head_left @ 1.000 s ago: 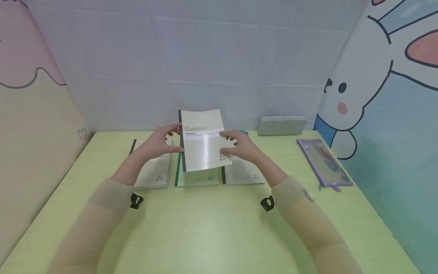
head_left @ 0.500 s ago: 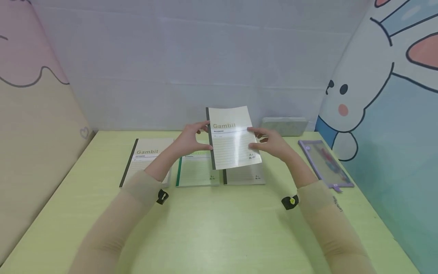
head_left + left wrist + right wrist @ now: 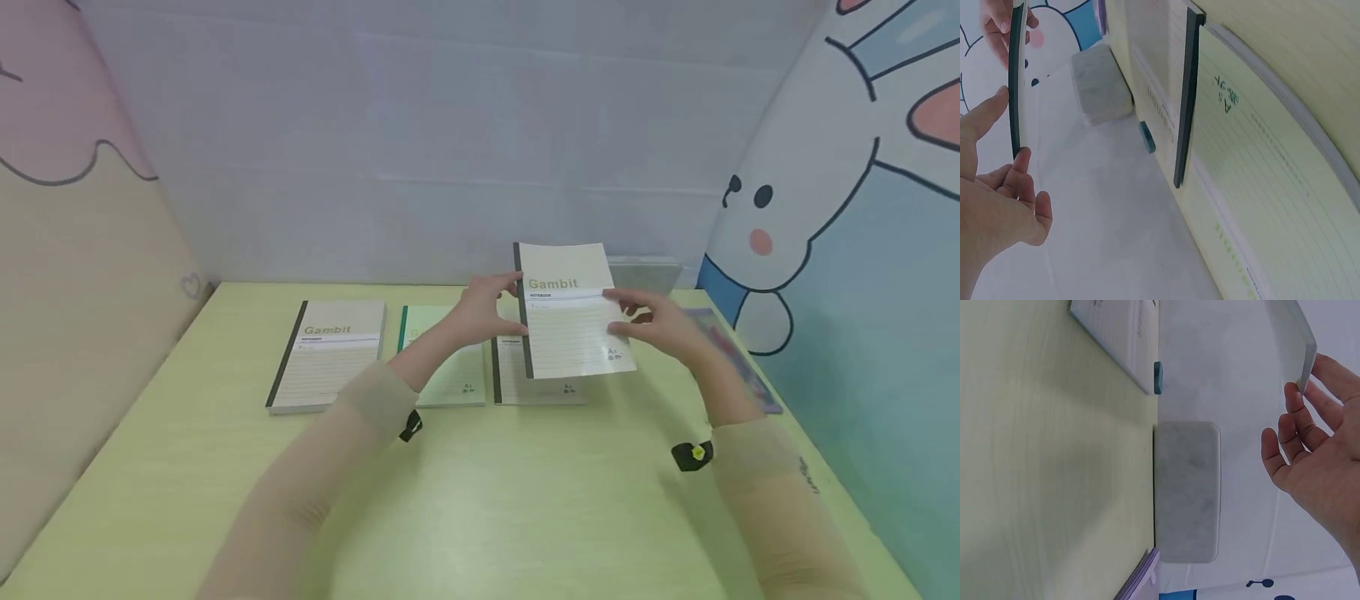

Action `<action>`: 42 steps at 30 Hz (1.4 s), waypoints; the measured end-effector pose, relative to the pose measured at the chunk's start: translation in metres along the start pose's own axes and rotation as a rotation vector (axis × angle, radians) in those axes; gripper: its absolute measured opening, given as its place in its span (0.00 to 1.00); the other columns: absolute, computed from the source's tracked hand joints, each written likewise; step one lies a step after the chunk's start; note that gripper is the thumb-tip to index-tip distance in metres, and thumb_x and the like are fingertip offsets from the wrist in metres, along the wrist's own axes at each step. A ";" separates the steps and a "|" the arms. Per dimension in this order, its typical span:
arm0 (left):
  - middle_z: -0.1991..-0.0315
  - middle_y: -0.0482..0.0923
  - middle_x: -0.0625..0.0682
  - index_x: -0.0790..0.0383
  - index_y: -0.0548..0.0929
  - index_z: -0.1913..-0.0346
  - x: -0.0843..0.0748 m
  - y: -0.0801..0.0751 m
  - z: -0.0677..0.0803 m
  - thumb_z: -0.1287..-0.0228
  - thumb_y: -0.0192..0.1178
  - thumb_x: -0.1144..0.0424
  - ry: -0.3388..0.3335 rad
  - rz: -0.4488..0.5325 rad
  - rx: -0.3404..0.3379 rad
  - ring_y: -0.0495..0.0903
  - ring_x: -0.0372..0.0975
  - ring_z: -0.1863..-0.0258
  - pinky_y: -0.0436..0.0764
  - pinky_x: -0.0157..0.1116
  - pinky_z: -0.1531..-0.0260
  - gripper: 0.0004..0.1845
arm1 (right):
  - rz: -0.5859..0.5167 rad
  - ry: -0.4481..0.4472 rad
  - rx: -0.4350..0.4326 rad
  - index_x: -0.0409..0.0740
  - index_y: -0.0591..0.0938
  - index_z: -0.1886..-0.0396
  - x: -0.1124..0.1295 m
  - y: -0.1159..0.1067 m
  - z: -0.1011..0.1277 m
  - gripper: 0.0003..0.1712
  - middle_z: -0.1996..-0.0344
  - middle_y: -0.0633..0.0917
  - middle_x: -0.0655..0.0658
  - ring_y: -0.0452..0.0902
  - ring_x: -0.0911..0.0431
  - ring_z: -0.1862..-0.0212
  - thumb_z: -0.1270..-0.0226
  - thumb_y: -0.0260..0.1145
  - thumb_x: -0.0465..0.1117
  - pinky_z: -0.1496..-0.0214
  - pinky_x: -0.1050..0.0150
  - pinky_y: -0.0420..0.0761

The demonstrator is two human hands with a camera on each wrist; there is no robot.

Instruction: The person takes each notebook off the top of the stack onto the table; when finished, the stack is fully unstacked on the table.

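Notebook with a dark spine and "Gambit" on its cover is held tilted up off the counter, between both hands. The left hand holds its spine edge: in the left wrist view the thumb lies against one side of the spine and the fingertips against the other, a light pinching grip with the fingers only partly bent. The right hand holds the opposite, open edge; in the right wrist view the fingers are loosely spread, with fingertips touching the edge of the cover, so its grip is slack and wide rather than tight.

Counting notebooks: four in all, one in the hands and three lying flat on the counter. Directly below the held one lies a dark-spined notebook; just to the left of the left hand lies a green-spined notebook; further left lies another dark-spined notebook. Beyond the right hand stands one grey case against the wall, and one purple pouch lies just past that hand.
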State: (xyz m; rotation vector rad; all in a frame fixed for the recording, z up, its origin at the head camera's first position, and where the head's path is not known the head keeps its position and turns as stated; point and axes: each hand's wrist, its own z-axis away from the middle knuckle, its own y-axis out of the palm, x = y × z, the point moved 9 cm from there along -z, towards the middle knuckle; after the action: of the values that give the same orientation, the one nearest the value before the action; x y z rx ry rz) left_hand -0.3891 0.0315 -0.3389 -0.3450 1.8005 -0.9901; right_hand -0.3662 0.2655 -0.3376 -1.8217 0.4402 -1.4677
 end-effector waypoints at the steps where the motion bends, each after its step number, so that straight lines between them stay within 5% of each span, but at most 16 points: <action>1: 0.45 0.74 0.47 0.57 0.59 0.28 -0.002 0.006 -0.002 0.52 0.73 0.51 -0.003 0.001 0.003 0.68 0.46 0.44 0.68 0.45 0.43 0.49 | 0.017 0.011 0.006 0.43 0.70 0.34 -0.004 -0.001 0.003 0.35 0.53 0.75 0.39 0.68 0.50 0.53 0.39 0.68 0.46 0.55 0.67 0.73; 7: 0.44 0.74 0.45 0.56 0.59 0.28 -0.015 0.037 -0.010 0.52 0.73 0.50 -0.012 0.013 0.033 0.66 0.44 0.44 0.66 0.46 0.44 0.49 | 0.073 0.070 0.016 0.48 0.69 0.33 -0.036 -0.011 0.020 0.36 0.52 0.74 0.40 0.68 0.49 0.55 0.38 0.66 0.52 0.59 0.67 0.71; 14: 0.44 0.74 0.44 0.53 0.60 0.28 -0.028 0.074 -0.025 0.52 0.73 0.50 -0.039 0.056 0.051 0.61 0.48 0.36 0.63 0.51 0.39 0.49 | 0.124 0.025 -0.008 0.46 0.70 0.34 -0.061 -0.027 0.038 0.33 0.51 0.76 0.41 0.66 0.54 0.55 0.37 0.66 0.50 0.58 0.72 0.70; 28: 0.47 0.75 0.43 0.49 0.60 0.28 -0.028 0.132 -0.037 0.54 0.74 0.53 -0.159 0.104 0.026 0.65 0.43 0.40 0.61 0.48 0.37 0.49 | 0.189 0.134 0.091 0.42 0.64 0.30 -0.103 -0.023 0.055 0.41 0.44 0.73 0.31 0.66 0.44 0.49 0.40 0.67 0.52 0.52 0.50 0.67; 31: 0.46 0.75 0.43 0.49 0.60 0.28 -0.026 0.139 -0.039 0.55 0.74 0.53 -0.182 0.055 0.024 0.66 0.42 0.42 0.62 0.48 0.38 0.49 | 0.214 0.133 0.091 0.41 0.65 0.31 -0.111 -0.019 0.054 0.44 0.44 0.74 0.30 0.66 0.41 0.48 0.43 0.70 0.52 0.36 0.39 0.55; 34: 0.41 0.73 0.44 0.49 0.59 0.28 -0.024 0.144 -0.041 0.56 0.75 0.51 -0.204 -0.008 0.035 0.65 0.43 0.41 0.63 0.47 0.39 0.51 | 0.226 0.135 0.108 0.41 0.64 0.31 -0.117 -0.014 0.053 0.46 0.42 0.72 0.27 0.64 0.35 0.43 0.45 0.71 0.53 0.33 0.34 0.38; 42: 0.33 0.66 0.47 0.48 0.56 0.27 -0.012 0.164 -0.039 0.56 0.73 0.44 -0.240 -0.151 0.146 0.61 0.45 0.37 0.61 0.44 0.39 0.53 | 0.276 0.157 0.147 0.39 0.66 0.32 -0.131 0.000 0.051 0.47 0.39 0.69 0.27 0.58 0.30 0.36 0.48 0.72 0.55 0.39 0.33 0.58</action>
State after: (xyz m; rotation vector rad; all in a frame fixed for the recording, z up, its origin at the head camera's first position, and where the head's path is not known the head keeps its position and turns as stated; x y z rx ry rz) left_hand -0.3844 0.1593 -0.4491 -0.4926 1.4941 -1.1285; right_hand -0.3558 0.3700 -0.4304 -1.4718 0.6185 -1.4151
